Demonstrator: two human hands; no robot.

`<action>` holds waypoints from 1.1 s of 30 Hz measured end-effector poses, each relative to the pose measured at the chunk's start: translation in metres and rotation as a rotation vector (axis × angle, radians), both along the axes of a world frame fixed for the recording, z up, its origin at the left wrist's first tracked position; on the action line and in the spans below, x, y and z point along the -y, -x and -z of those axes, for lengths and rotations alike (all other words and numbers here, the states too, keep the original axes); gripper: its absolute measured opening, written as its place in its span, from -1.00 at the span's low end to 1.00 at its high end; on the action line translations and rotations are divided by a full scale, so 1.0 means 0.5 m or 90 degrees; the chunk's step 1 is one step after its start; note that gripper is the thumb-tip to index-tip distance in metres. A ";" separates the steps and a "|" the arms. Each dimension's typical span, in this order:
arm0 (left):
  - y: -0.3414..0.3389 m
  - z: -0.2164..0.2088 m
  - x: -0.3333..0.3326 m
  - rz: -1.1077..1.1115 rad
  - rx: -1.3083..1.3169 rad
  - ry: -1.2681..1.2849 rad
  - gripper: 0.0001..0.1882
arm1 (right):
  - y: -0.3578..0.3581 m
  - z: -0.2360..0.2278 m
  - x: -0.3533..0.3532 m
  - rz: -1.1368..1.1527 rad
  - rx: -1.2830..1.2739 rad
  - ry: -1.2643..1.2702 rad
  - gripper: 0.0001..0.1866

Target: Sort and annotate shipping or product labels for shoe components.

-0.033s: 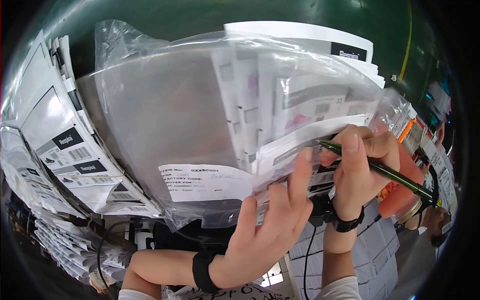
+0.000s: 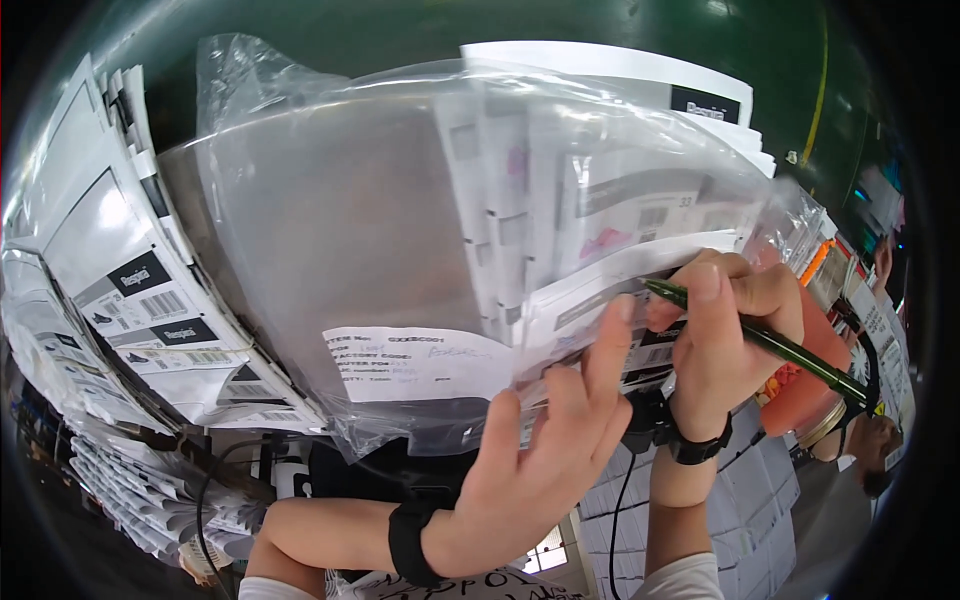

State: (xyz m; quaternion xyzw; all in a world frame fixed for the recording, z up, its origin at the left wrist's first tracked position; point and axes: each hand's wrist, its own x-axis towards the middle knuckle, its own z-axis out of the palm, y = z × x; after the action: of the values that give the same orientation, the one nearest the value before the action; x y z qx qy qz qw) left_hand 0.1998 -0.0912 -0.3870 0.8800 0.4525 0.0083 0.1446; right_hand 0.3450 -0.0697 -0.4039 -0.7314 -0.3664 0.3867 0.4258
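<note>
Nothing is changed from before: a green pen [image 2: 760, 340] is gripped by the right hand [image 2: 725, 340]; the left hand [image 2: 545, 455], fingers spread, is pressed on the clear plastic bag [image 2: 400, 230]

Dark green floor [image 2: 330, 30] w/ yellow line [image 2: 822, 80] – stacks of flat white cartons [image 2: 110, 260] at left, bright glare.

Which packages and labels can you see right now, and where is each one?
Clear plastic bag: centre, large, crinkled, holding folded cartons.
White label: rectangular, on the bag's lower front, by the left hand.
Flat cartons: stacked at left, white with black patches.
Green pen: in the right hand.
</note>
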 end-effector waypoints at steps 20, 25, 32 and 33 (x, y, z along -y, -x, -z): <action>0.000 0.000 0.002 0.017 -0.034 -0.013 -0.87 | 0.009 0.005 -0.004 -0.027 -0.044 -0.015 -0.68; -0.004 -0.004 0.003 0.025 -0.039 -0.012 -0.90 | 0.003 0.000 -0.009 -0.053 -0.037 -0.022 -0.76; -0.006 -0.002 0.004 0.032 -0.042 -0.012 -0.88 | -0.004 -0.008 -0.020 -0.227 0.111 0.028 -0.75; -0.006 -0.002 0.005 0.028 -0.040 -0.015 -0.87 | -0.004 -0.009 -0.019 -0.248 0.172 0.029 -0.74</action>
State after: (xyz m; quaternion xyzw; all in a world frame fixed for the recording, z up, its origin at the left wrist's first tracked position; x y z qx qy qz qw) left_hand 0.2028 -0.0935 -0.3862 0.8910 0.4374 -0.0175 0.1203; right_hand 0.3471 -0.0602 -0.3996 -0.7013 -0.5457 0.3682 0.2735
